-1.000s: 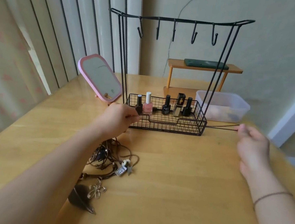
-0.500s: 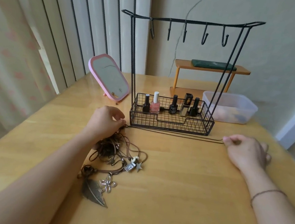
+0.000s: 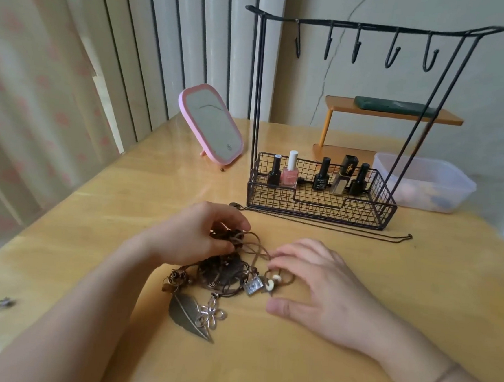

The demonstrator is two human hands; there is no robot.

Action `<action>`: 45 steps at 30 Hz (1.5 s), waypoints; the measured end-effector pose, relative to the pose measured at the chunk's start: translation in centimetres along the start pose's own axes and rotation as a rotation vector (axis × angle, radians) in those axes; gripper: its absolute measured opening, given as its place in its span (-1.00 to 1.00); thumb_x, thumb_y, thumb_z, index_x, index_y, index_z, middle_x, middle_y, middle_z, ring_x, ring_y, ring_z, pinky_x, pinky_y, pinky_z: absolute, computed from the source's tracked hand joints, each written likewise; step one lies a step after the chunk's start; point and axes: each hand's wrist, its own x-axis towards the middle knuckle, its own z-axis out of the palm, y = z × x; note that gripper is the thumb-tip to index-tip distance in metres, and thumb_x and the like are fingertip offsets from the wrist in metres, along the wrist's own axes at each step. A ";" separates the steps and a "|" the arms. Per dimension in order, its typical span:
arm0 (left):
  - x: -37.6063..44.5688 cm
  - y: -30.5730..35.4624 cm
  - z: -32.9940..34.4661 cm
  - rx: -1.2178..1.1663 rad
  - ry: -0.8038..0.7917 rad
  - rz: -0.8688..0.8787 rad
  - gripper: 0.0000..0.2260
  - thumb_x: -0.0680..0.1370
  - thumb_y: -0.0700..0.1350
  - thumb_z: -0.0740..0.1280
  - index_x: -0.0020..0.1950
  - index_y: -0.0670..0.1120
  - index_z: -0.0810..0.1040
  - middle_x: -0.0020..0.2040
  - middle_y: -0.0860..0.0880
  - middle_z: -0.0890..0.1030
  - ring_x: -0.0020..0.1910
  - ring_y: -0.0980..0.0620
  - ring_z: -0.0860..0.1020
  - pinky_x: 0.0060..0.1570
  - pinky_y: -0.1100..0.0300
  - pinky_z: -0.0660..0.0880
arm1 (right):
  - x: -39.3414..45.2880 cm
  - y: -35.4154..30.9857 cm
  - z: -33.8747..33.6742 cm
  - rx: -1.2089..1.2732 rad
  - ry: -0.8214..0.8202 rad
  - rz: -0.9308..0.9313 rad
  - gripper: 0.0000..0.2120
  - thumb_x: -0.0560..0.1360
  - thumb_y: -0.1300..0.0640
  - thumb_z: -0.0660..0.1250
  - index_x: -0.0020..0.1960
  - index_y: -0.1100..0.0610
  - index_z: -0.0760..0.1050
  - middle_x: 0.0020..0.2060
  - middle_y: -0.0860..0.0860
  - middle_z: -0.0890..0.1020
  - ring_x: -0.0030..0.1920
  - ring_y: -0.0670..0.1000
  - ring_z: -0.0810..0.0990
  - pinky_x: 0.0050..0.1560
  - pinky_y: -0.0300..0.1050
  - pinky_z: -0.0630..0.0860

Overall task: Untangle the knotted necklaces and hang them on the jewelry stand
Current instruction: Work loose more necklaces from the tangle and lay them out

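Brown cord runs under the left hand's fingertips (image 3: 236, 224), which curl down and pinch into the far edge of the knotted heap of brown cord necklaces (image 3: 229, 267). The left hand (image 3: 193, 237) sits on the heap's far left side. The right hand (image 3: 318, 286) lies just right of it, fingers spread and only lightly bent, index tip touching a cord loop beside the small white ring bead (image 3: 269, 285); it grips nothing that I can see.

Between the two hands the tangle spreads toward the person, ending in a bronze metal leaf pendant (image 3: 188, 314) and a silver wire flower charm (image 3: 212, 316). Beyond the hands, one thin dark chain (image 3: 332, 227) lies loose and straight, its long axis left to right along the front of the black wire jewelry stand (image 3: 320, 193), whose hooks (image 3: 391, 55) are bare. That chain is the ready one, I'd judge; the left hand is the nearer to its pendant end.
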 end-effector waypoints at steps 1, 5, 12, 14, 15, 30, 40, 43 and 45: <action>-0.1 -0.1 -0.1 -0.065 0.011 -0.003 -0.64 0.47 -0.35 0.41 0.09 0.09 0.61 0.04 0.12 0.66 0.04 0.18 0.61 0.04 0.28 0.56 | 0.0 0.1 0.0 0.007 0.043 -0.002 -0.41 0.39 -0.49 0.14 0.31 -0.24 0.45 0.27 -0.42 0.34 0.39 -0.27 0.15 0.40 -0.17 0.17; -0.5 0.0 -0.6 -0.293 0.065 0.018 -0.61 0.40 -0.40 0.28 0.06 0.00 0.62 0.06 -0.01 0.67 0.01 -0.03 0.65 -0.07 0.14 0.62 | -0.2 1.0 -0.3 0.064 0.172 -0.019 -0.83 0.52 -0.19 0.30 0.00 -0.16 0.60 -0.06 -0.32 0.56 0.12 -0.20 0.44 0.15 -0.13 0.41; -0.4 0.7 0.3 -0.371 0.039 0.070 -0.81 0.55 -0.31 0.40 0.12 -0.11 0.60 0.01 -0.08 0.67 -0.09 -0.09 0.65 -0.10 0.09 0.62 | -1.2 1.7 -4.1 1.402 0.356 0.166 -0.83 0.56 0.16 0.15 0.01 0.21 0.47 -0.11 0.18 0.69 0.05 0.18 0.68 0.01 0.03 0.64; -0.4 0.9 0.7 -0.373 0.007 0.068 -0.81 0.56 -0.31 0.39 0.13 -0.12 0.59 -0.02 -0.10 0.67 -0.18 0.00 0.62 -0.21 0.22 0.55 | -1.2 2.2 -4.5 1.559 0.434 0.186 -0.85 0.57 0.17 0.12 -0.02 0.18 0.46 -0.16 0.16 0.67 -0.01 0.17 0.68 -0.08 0.05 0.65; -0.3 0.9 0.9 -0.374 -0.019 0.053 -0.81 0.56 -0.31 0.38 0.14 -0.11 0.59 -0.04 -0.09 0.67 -0.20 0.03 0.59 -0.24 0.25 0.52 | -1.1 2.5 -4.6 1.592 0.467 0.192 -0.84 0.57 0.16 0.12 -0.05 0.15 0.46 -0.19 0.13 0.65 -0.04 0.14 0.67 -0.09 0.05 0.65; -2.1 1.3 -1.6 0.137 -0.169 0.037 -0.82 0.50 0.20 0.32 -0.08 0.13 0.58 -0.20 0.18 0.61 -0.17 0.22 0.55 -0.20 0.43 0.41 | -2.6 7.1 -5.7 -0.080 0.410 0.754 -0.60 0.52 -0.26 0.29 -0.16 0.08 0.57 -0.14 0.07 0.64 -0.05 0.18 0.57 0.00 0.04 0.52; -2.3 0.8 -1.7 0.230 -0.323 -0.126 -0.74 0.35 0.04 0.60 -0.04 0.16 0.61 -0.20 0.16 0.53 -0.22 0.15 0.46 -0.14 0.18 0.49 | -1.2 -2.1 -0.1 -0.164 0.217 -0.470 -0.69 0.51 -0.18 0.32 0.18 -0.09 0.62 0.19 -0.13 0.57 0.26 0.08 0.43 0.25 0.06 0.39; -2.0 1.0 -1.4 0.259 -0.277 -0.074 -0.85 0.44 -0.07 0.53 -0.06 0.13 0.64 -0.20 0.13 0.55 -0.20 0.12 0.49 -0.11 0.16 0.52 | -1.4 -3.4 1.4 -0.388 0.112 -0.559 -0.51 0.60 -0.25 0.12 0.43 -0.04 0.43 0.43 -0.09 0.46 0.50 0.16 0.27 0.45 0.21 0.12; -1.8 1.2 -1.1 0.290 -0.238 -0.015 -0.88 0.50 -0.12 0.45 -0.09 0.12 0.62 -0.20 0.10 0.56 -0.20 0.10 0.50 -0.12 0.16 0.52 | -1.4 -3.7 2.2 -0.423 0.069 -0.580 -0.46 0.65 -0.23 0.00 0.53 0.01 0.28 0.48 -0.08 0.41 0.59 0.14 0.13 0.49 0.25 0.02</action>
